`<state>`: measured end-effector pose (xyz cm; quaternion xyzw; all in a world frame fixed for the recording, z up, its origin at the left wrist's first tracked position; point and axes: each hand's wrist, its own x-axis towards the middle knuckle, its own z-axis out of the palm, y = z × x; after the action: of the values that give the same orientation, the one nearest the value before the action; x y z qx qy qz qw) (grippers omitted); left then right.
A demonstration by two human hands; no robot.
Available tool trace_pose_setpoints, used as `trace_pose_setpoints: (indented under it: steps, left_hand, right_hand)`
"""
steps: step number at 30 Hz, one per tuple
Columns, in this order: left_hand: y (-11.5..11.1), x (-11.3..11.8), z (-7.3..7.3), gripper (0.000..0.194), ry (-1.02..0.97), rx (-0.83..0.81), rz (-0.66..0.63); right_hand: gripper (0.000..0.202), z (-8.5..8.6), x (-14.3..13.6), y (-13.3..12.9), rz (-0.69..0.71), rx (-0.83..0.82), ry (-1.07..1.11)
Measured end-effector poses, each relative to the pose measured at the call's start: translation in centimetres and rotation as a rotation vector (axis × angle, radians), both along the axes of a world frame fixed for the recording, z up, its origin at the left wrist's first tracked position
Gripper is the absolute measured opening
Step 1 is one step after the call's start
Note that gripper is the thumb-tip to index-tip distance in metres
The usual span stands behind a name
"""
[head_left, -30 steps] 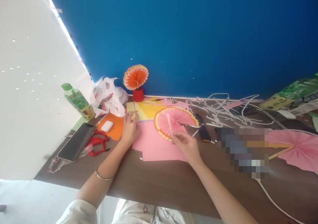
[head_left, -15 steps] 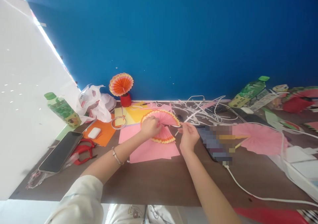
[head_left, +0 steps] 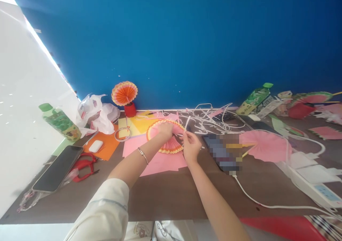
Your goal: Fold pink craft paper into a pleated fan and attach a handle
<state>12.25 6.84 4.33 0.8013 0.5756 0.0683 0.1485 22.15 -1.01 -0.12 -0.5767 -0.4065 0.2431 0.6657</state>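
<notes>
A pleated pink paper fan (head_left: 169,145) with an orange and yellow scalloped edge lies on pink sheets (head_left: 157,165) at the middle of the table. My left hand (head_left: 165,130) rests over the fan's centre, its fingers bent and partly hidden by the back of the hand. At the fan's right edge, my right hand (head_left: 191,144) pinches with thumb and forefinger. A thin white strip (head_left: 187,122) rises from those fingertips.
Around the fan are a roll of tape (head_left: 123,134), red scissors (head_left: 87,167), phones (head_left: 58,168), a plastic bag (head_left: 97,114), green-capped bottles (head_left: 61,122), tangled white strips (head_left: 211,121), another pink fan (head_left: 267,145) and a power strip (head_left: 310,187). An orange fan (head_left: 125,93) stands behind.
The view has shifted slightly to the right. My right hand has come closer to my left, and a white strip now shows upright at its fingertips. My left hand stays on the fan.
</notes>
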Motion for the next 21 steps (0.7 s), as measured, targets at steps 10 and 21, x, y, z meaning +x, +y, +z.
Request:
trace_pose_setpoints:
  steps: [10,21]
  left_hand:
    - [-0.8,-3.4,0.3,0.025,-0.160,0.137,-0.069]
    - [-5.1,-8.1,1.8,0.018,-0.958,0.102,-0.166]
  right_hand:
    - [0.036,1.0,0.6,-0.4,-0.091,0.015,-0.059]
    - [0.020,2.7,-0.5,-1.7,0.420,-0.004,0.302]
